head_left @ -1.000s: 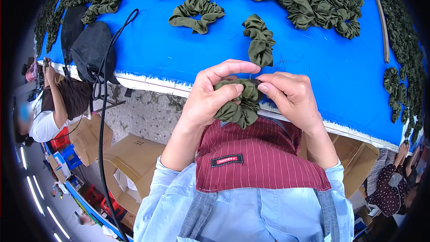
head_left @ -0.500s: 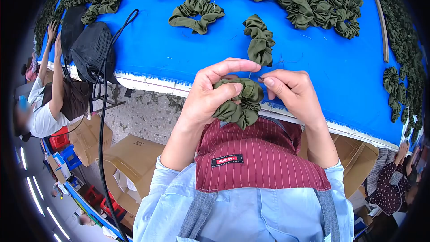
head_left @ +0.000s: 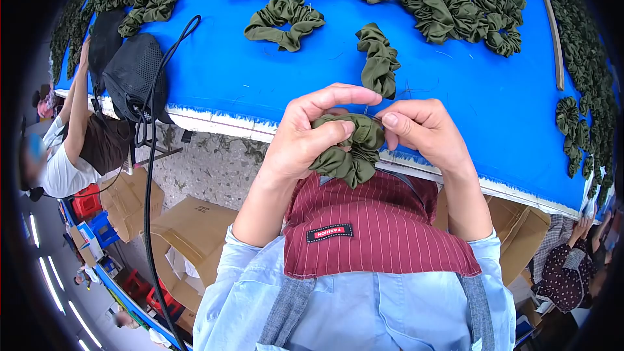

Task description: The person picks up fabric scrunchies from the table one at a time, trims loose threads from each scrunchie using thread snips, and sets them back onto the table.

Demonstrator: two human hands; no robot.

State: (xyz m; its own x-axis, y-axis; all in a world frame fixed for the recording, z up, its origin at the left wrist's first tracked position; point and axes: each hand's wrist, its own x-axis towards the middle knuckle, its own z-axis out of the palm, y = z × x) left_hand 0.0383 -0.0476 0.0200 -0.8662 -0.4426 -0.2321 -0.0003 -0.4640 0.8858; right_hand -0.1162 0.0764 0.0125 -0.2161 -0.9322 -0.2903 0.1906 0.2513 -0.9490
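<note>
A gathered dark green fabric ring [head_left: 348, 162] is pinched between the thumb and fingers of my left hand [head_left: 305, 133], in front of the maroon striped apron. My right hand [head_left: 422, 131] is just right of the ring, its thumb and index finger pressed together. Something thin shows at those fingertips, too small to make out. Just beyond my hands, another green ring [head_left: 378, 65] lies on the blue cloth, seen as a narrow folded shape. Farther back and to the left, a third green ring [head_left: 285, 24] lies spread open.
Heaps of green rings [head_left: 448, 10] line the back and right of the blue table [head_left: 214, 58]. A black mesh bag [head_left: 135, 71] and a black cable [head_left: 151, 175] are at the left. Cardboard boxes [head_left: 195, 227] stand below. Other people [head_left: 62, 166] are at both sides.
My right fingertips have drawn slightly away from the ring, to the right. The ring stays in my left hand. At the far left, the other person's arms have reached up over the table.
</note>
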